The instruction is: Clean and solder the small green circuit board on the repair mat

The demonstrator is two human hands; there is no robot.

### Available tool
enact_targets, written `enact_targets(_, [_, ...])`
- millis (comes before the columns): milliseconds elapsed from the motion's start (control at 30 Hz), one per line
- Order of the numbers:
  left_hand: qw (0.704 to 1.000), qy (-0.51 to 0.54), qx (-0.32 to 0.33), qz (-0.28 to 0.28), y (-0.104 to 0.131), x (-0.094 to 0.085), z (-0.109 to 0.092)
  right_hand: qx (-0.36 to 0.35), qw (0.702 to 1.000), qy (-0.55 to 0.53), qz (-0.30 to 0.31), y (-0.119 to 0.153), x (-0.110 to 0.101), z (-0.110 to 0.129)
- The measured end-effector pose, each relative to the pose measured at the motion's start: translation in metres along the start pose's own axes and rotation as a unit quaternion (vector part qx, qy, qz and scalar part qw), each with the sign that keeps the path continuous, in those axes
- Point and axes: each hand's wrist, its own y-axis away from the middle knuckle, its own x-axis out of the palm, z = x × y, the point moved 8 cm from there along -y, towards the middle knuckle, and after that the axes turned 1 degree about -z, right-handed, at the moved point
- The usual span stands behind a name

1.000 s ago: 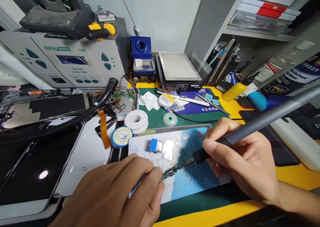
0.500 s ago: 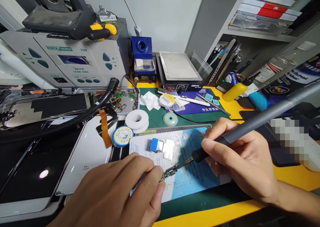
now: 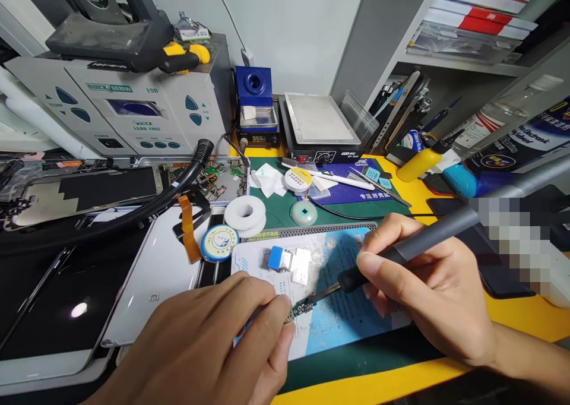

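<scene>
My left hand [image 3: 214,334] is closed, its thumb and forefinger pinching the near end of a small circuit board [image 3: 303,306] low over a white and blue mat [image 3: 347,328]. The fingers hide part of the board. A dark-handled soldering iron [image 3: 401,253] is in my right hand [image 3: 436,298], held like a pen. Its metal tip slants down to the left and meets the board's far end; whether it presses there I cannot tell. A metal shield piece with a blue tab [image 3: 300,266] lies on the mat just beyond the board.
A solder-wire spool [image 3: 244,214] and a round blue tin [image 3: 219,243] sit beyond my left hand. At the back stand a hot-air station [image 3: 146,96], a soldering station [image 3: 258,138] showing 355, and a heating plate [image 3: 320,120]. Phones [image 3: 146,274] lie at left.
The iron's tip has slid slightly left along the board, my right hand moving a little with it. The left hand keeps its pinch in place.
</scene>
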Motion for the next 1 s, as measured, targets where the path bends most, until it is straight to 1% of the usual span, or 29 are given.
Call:
enact_targets(133, [1.0, -0.003, -0.005, 0.002, 0.0001, -0.0014, -0.0005, -0.004, 1.0, 0.006, 0.007, 0.0014, 0.0005, 0.0008])
enact_targets(233, [1.0, -0.013, -0.004, 0.009, -0.001, -0.0014, 0.0001, 0.0, 1.0, 0.006, -0.006, 0.001, -0.0023, 0.0001])
enact_targets(367, [1.0, -0.015, 0.017, -0.012, -0.0035, -0.0046, -0.0007, 0.012, 0.999, -0.004, -0.031, -0.0011, -0.0073, -0.0023])
enact_targets(467, [1.0, -0.022, 0.009, -0.018, -0.0032, -0.0041, 0.0015, 0.019, 0.999, -0.007, -0.039, -0.0025, -0.0087, -0.0041])
enact_targets(667, [1.0, -0.014, 0.007, -0.024, -0.0003, -0.003, 0.0011, 0.018, 0.999, -0.002, -0.029, -0.0035, -0.0051, -0.0014])
enact_targets(767, [0.999, -0.006, 0.022, -0.024, -0.0015, -0.0031, -0.0021, 0.028, 0.999, -0.011, -0.025, -0.0026, -0.0042, -0.0023])
enact_targets(900, [1.0, -0.009, 0.002, -0.01, -0.002, -0.0008, 0.0006, 0.033, 0.999, -0.022, -0.035, -0.0018, -0.0065, -0.0047])
enact_targets(1000, [1.0, -0.008, -0.001, -0.006, -0.0008, -0.0004, 0.0014, 0.027, 0.999, -0.022, -0.03, -0.0025, -0.0054, -0.0033])
